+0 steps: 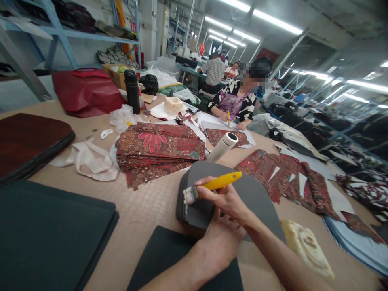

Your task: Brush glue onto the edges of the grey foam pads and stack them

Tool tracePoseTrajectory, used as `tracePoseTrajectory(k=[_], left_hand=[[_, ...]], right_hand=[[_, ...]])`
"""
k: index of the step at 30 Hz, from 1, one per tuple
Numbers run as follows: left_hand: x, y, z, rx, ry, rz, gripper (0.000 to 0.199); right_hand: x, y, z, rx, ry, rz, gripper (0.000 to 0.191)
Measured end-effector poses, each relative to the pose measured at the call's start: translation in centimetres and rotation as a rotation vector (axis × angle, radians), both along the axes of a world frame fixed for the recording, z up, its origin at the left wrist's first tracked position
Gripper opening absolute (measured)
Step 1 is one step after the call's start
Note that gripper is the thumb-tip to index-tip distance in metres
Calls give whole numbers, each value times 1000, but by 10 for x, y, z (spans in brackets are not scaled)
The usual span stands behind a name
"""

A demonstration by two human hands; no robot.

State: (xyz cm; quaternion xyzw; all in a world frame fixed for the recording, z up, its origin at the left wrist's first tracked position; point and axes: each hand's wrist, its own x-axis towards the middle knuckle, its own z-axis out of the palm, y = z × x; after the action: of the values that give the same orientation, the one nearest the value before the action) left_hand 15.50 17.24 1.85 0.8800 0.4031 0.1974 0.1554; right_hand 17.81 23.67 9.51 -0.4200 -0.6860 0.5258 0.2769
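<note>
My right hand (227,200) grips a paintbrush with a yellow handle (222,180). Its pale, coated bristles (190,195) touch the left edge of a stack of dark grey, round-ended panels (251,184). A wet-looking whitish patch lies on the edge below the bristles. My left hand (224,232) rests on the near side of that stack, under my right hand, and its fingers are mostly hidden. Closer to me lies a dark green-black sheet (166,250), partly covered by my left forearm.
Patterned red fabric pieces (160,145) are piled beyond the stack, beside a white flask (222,146). More patterned pieces (266,171) and a yellowish block (307,246) lie right. Dark sheets (54,230) fill the left. Across the table a person (236,99) holds a yellow tool.
</note>
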Motion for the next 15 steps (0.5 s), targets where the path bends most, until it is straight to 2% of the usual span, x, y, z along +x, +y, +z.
tracePoseTrajectory(k=[4, 9, 12, 15], left_hand=[[2, 5, 3, -64, -45, 2, 50], [16, 10, -5, -146, -6, 81, 44], [4, 6, 6, -82, -42, 29, 45], [-13, 2, 21, -58, -80, -6, 44]], right_hand=[[1, 8, 5, 29, 60, -62, 20], [3, -1, 3, -99, -3, 147, 14], [-7, 22, -8, -16, 24, 65, 17], [-16, 63, -17, 100, 66, -32, 24]])
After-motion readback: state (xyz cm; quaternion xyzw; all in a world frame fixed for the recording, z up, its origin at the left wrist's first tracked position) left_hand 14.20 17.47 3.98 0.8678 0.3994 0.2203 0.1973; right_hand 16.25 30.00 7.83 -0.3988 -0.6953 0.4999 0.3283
